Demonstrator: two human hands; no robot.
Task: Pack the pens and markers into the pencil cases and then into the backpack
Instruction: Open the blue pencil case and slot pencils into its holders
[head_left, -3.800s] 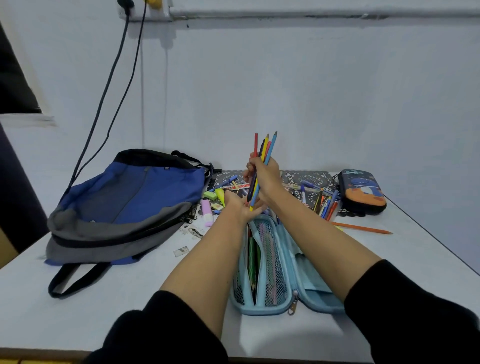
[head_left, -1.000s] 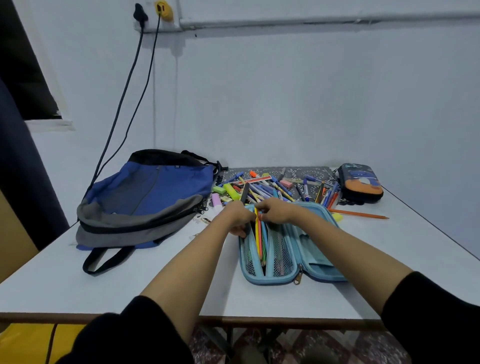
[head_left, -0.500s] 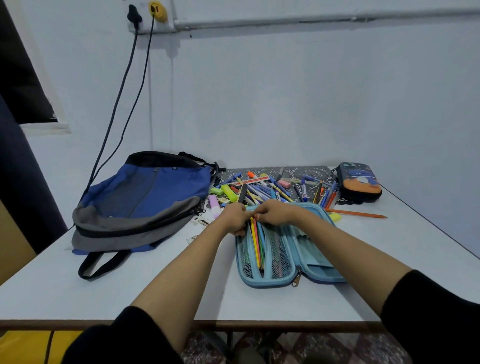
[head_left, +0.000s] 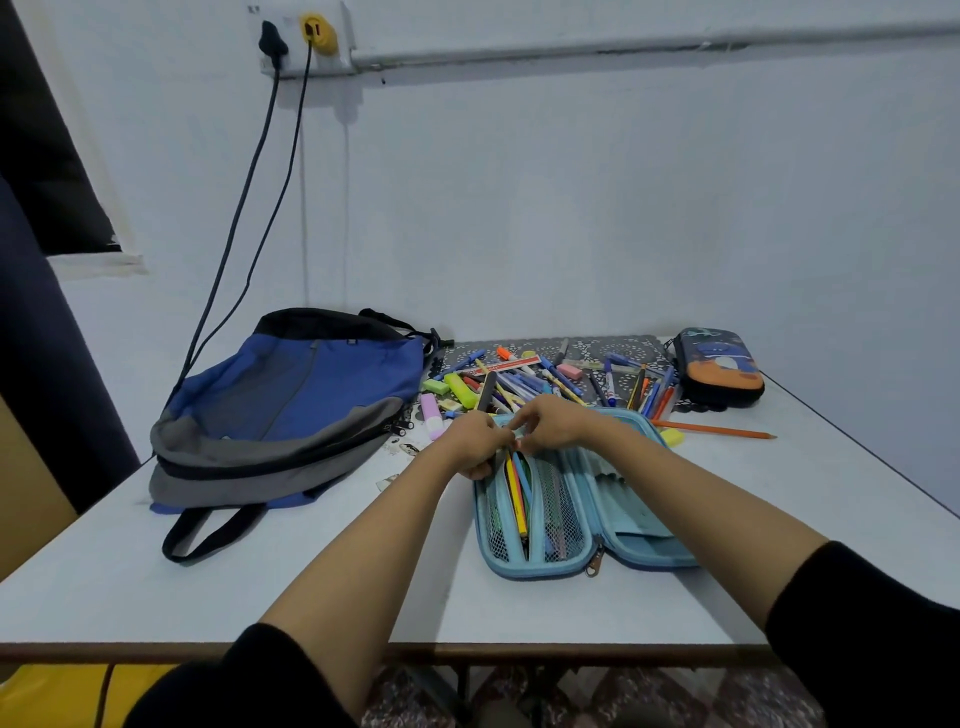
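Note:
A light blue pencil case (head_left: 636, 512) lies open on the table in front of me. Several coloured pencils (head_left: 516, 496) lie lengthwise in its left half, beside a mesh pocket. My left hand (head_left: 467, 441) grips the case's far left edge, fingers curled. My right hand (head_left: 553, 423) pinches the far ends of the pencils, right next to the left fingers. A loose pile of pens, markers and highlighters (head_left: 540, 379) lies just beyond the hands. A blue and grey backpack (head_left: 291, 410) lies flat to the left. A dark pencil case (head_left: 719, 366), zipped, stands at the back right.
An orange pencil (head_left: 714, 430) and a small yellow piece (head_left: 674, 437) lie on the table right of the open case. Two cables (head_left: 249, 208) hang from a wall socket down behind the backpack. The white table's front edge (head_left: 467, 647) is near me.
The bundle of pencils that my right hand held upright above the case now lies in its left half. Both hands have come down to the case's far end and stayed there.

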